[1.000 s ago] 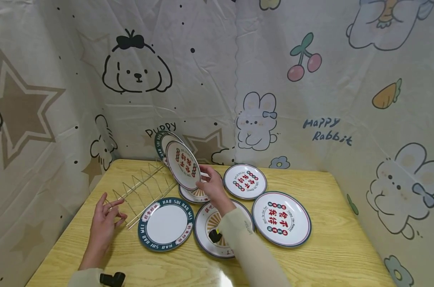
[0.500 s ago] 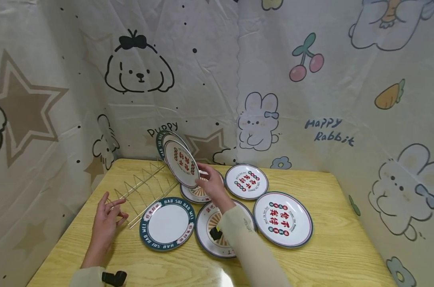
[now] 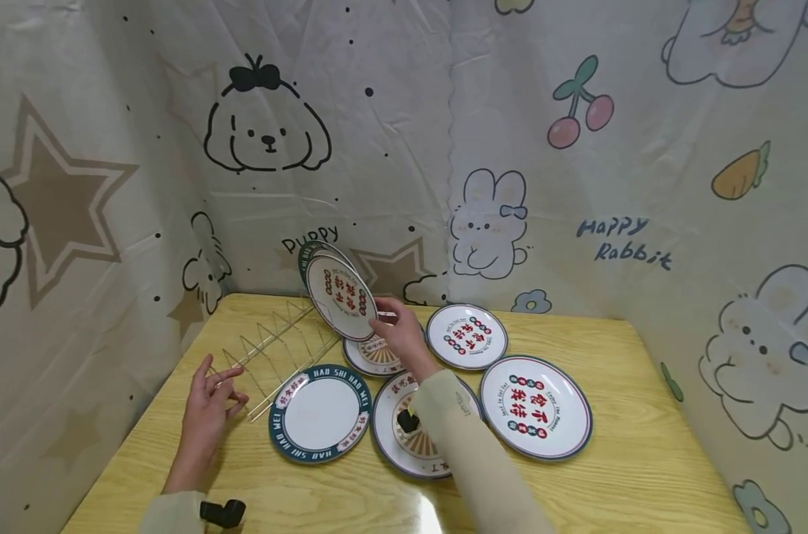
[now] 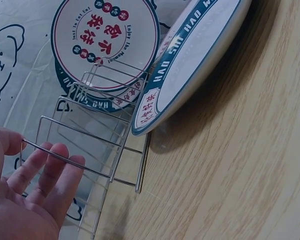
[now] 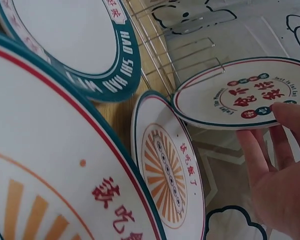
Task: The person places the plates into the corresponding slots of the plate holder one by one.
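My right hand (image 3: 399,332) holds a white plate (image 3: 342,298) with red characters, thumb on its face and fingers behind, as the right wrist view shows. The plate stands tilted at the far end of a wire dish rack (image 4: 80,131), its lower edge at the wires. Behind it stands a green-rimmed plate (image 3: 305,259), mostly hidden. My left hand (image 3: 207,404) grips the near end of the rack, with the end wire (image 4: 65,159) between thumb and fingers. Close beside the rack lies another green-rimmed plate (image 3: 320,408), flat on the table.
Two sunburst plates, one large (image 3: 392,434) and one smaller (image 3: 377,359), lie partly under my right arm. Farther right are a small red-character plate (image 3: 467,337) and a larger one (image 3: 536,407). Printed cloth walls (image 3: 391,148) enclose the wooden table (image 3: 631,460).
The held plate has shifted slightly left and back, closer to the green-rimmed plate behind it. My left hand stays at the rack's near end. The head view has turned a little left.
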Motion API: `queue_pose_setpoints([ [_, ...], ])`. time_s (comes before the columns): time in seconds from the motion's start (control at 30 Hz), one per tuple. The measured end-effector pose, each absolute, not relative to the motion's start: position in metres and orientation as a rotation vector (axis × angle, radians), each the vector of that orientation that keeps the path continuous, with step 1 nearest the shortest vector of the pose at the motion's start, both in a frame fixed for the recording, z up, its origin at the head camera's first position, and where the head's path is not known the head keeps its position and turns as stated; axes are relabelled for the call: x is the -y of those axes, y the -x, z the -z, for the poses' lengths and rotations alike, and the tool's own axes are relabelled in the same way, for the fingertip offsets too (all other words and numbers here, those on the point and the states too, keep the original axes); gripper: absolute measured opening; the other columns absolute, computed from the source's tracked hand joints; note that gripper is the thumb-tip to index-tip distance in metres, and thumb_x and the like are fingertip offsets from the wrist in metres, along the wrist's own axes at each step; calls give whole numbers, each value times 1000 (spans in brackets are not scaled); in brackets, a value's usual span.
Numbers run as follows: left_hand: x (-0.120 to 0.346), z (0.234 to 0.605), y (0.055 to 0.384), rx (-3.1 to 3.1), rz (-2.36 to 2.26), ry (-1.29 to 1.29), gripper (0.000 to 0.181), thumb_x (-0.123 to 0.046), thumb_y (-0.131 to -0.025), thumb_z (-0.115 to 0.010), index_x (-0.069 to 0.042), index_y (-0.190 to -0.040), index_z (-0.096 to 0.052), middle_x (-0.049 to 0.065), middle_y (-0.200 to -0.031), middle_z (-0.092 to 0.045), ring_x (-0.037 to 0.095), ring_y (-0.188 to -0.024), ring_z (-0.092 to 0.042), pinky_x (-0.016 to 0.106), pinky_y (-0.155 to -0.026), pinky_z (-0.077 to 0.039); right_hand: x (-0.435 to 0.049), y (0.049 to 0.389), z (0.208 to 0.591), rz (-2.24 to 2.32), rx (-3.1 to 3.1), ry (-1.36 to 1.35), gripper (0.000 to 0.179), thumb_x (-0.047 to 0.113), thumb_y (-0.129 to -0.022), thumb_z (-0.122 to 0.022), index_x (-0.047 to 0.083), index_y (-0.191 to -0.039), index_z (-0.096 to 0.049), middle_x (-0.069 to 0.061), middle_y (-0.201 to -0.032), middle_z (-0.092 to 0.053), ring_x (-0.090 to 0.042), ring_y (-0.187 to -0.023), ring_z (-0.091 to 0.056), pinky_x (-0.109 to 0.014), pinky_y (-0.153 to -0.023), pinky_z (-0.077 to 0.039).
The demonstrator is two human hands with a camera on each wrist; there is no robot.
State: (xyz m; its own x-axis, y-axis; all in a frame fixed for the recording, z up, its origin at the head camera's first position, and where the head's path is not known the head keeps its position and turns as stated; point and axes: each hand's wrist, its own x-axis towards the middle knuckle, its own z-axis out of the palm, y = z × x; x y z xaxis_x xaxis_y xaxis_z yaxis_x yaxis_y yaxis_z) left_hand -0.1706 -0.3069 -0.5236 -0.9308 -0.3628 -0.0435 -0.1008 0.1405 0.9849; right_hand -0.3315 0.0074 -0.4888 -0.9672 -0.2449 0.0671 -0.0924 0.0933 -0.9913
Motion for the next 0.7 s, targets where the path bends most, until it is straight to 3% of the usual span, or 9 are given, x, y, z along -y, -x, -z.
queue_pose_setpoints([
  [0.17,308,525,171,2202,1897,-453,68,-18,-113,-36,-31,-168,2,-5,-136,-52,7,-87,-64,15,-80,-58,-10,338,488,2020,-2219,389,41,2,-97,-69,11,-137,-65,-14,-134,-65,-32,-124,-64,-38,-98,-59],
  [0.43,309,522,171,2208,1896,-432,68,-18,-113,-36,-30,-168,3,-3,-138,-51,7,-87,-64,15,-81,-58,-5,337,478,1942,-2247,411,39,12,-99,-71,20,-137,-65,-6,-133,-66,-28,-127,-61,-40,-101,-57],
  [0.7,307,523,170,2180,1910,-468,68,-18,-113,-38,-31,-168,0,-12,-130,-54,6,-85,-64,16,-80,-58,0,341,477,1891,-2321,422,39,12,-100,-69,19,-138,-65,-6,-137,-64,-27,-126,-62,-38,-99,-58],
])
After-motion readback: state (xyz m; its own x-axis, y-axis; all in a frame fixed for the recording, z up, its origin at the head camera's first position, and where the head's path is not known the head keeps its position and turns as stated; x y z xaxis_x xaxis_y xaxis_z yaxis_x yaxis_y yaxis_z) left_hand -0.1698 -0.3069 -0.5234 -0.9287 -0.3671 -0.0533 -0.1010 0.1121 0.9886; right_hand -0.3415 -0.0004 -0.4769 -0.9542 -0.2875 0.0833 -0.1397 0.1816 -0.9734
